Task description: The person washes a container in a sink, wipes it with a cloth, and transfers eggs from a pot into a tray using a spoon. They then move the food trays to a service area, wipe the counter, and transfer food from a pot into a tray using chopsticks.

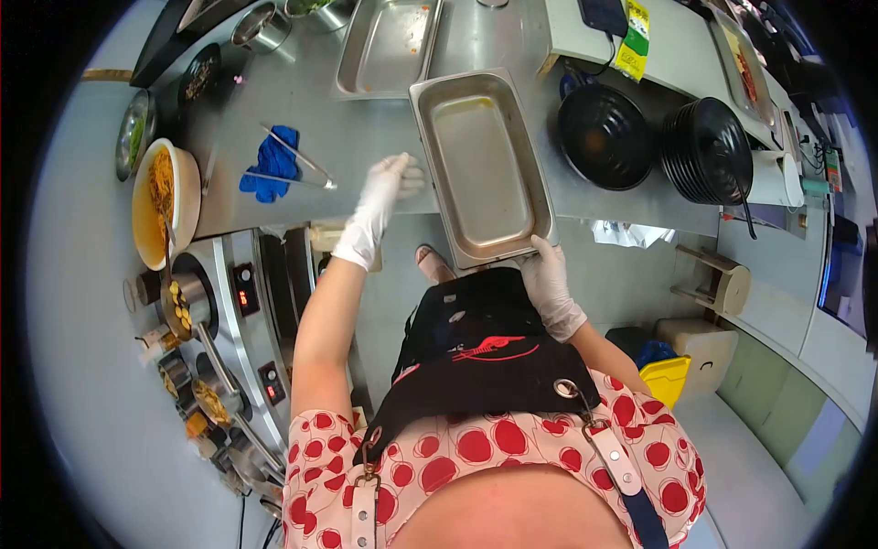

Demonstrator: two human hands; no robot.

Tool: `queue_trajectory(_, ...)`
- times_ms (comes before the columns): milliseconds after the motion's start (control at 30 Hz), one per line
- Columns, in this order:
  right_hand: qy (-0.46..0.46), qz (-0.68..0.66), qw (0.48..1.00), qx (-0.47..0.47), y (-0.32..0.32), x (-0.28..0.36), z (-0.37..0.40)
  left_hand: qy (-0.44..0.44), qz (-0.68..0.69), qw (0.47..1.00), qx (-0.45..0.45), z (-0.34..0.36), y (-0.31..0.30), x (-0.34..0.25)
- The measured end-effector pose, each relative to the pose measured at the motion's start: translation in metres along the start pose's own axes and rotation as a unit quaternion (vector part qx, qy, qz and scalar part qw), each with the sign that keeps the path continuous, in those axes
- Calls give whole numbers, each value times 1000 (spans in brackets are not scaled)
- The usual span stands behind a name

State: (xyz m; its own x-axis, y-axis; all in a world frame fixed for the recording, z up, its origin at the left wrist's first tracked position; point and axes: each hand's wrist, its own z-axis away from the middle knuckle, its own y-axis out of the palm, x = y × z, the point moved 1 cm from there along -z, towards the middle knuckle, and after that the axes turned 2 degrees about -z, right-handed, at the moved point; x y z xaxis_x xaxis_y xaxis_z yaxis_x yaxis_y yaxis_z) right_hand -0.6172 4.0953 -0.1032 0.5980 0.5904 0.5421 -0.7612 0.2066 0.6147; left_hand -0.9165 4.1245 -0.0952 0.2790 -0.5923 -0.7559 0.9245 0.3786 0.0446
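A deep rectangular steel pan point(482, 174) lies tilted in front of me, its near end overhanging the counter edge by my apron. My gloved right hand point(549, 285) grips its near right corner, thumb on the rim. My gloved left hand point(395, 183) is just left of the pan, not touching it, fingers partly spread with nothing visible in them. Further left, metal tongs point(294, 177) rest on a crumpled blue cloth point(277, 165). Behind is another steel tray point(388, 46) with small food bits.
A black wok point(604, 137) and stacked black bowls point(704, 151) stand to the right. At the left edge sits a white basin point(186, 197) of orange food, above cookers with pans point(187, 306). A phone point(604, 16) and yellow-green packet point(633, 41) lie on the raised shelf.
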Motion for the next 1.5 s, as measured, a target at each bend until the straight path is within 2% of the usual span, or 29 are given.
queue_trajectory(67, 3, 19, 999, -26, 6, 2, 10, -10, 16, 1000, 4, 28, 16, 19)
queue_trajectory(100, 4, 21, 1000, -21, 5, 3, 13, -15, 29, 999, 10, 40, 21, 27)
queue_trajectory(167, 73, 40, 996, 12, 1, 4, 17, -4, 67, 998, 2, 60, 29, 46)
queue_trajectory(233, 70, 38, 997, 15, -4, 1, 19, 15, 104, 994, 7, 74, 31, 62)
queue_trajectory(300, 105, 27, 994, 12, -12, -2, 19, 97, -58, 992, -57, 84, 33, 71)
queue_trajectory(333, 109, 18, 994, -14, -10, -4, 21, 105, -60, 992, -44, 93, 35, 70)
queue_trajectory(400, 112, 21, 993, 11, 3, 1, 24, 113, 16, 990, -89, 105, 38, 63)
queue_trajectory(467, 138, 49, 987, 61, 9, 0, 26, 142, 67, 984, -87, 104, 36, 64)
queue_trajectory(500, 150, 53, 985, 74, 14, 1, 29, 169, 118, 973, -99, 107, 26, 68)
queue_trajectory(533, 156, 88, 979, 101, 21, 6, 33, 195, 60, 972, -116, 100, 10, 84)
queue_trajectory(667, 167, 126, 961, 182, 13, 16, 10, 249, 124, 944, -179, 133, -27, 62)
queue_trajectory(733, 58, 279, 949, 134, 11, 21, -12, 251, 146, 930, -227, 155, -54, 60)
queue_trajectory(767, 64, 285, 945, 144, 38, 18, -12, 262, 142, 923, -243, 169, -68, 57)
queue_trajectory(833, -20, 505, 845, 176, 100, 3, -24, 266, 157, 908, -283, 198, -93, 55)
queue_trajectory(900, -114, 527, 802, 257, 134, -50, -63, 265, 167, 882, -352, 223, -118, 62)
queue_trajectory(933, -166, 564, 763, 267, 158, -80, -79, 262, 170, 870, -382, 235, -132, 70)
queue_trajectory(967, -217, 597, 721, 276, 186, -108, -91, 258, 172, 857, -411, 247, -145, 79)
queue_trajectory(1033, -336, 656, 599, 314, 252, -150, -96, 242, 170, 842, -451, 272, -168, 100)
queue_trajectory(1067, -351, 692, 547, 316, 274, -172, -99, 206, 170, 830, -489, 287, -165, 86)
queue_trajectory(1100, -364, 728, 494, 307, 287, -189, -104, 213, 162, 820, -507, 292, -176, 101)
queue_trajectory(1133, -376, 748, 462, 293, 292, -205, -109, 183, 200, 807, -525, 302, -172, 93)
queue_trajectory(1167, -387, 767, 430, 277, 296, -220, -116, 200, 189, 810, -518, 306, -181, 105)
queue_trajectory(1233, -385, 794, 398, 250, 303, -233, -123, 190, 198, 806, -524, 315, -183, 105)
queue_trajectory(1300, -384, 791, 388, 274, 296, -245, -147, 168, 219, 807, -522, 317, -188, 110)
queue_trajectory(1367, -409, 761, 417, 284, 290, -229, -140, 147, 207, 810, -529, 317, -186, 100)
queue_trajectory(1433, -413, 736, 445, 299, 285, -192, -120, 188, 224, 822, -488, 311, -193, 97)
queue_trajectory(1467, -421, 738, 449, 277, 280, -170, -116, 191, 200, 833, -478, 305, -202, 101)
queue_trajectory(1500, -457, 698, 474, 282, 271, -145, -111, 192, 177, 843, -471, 298, -212, 103)
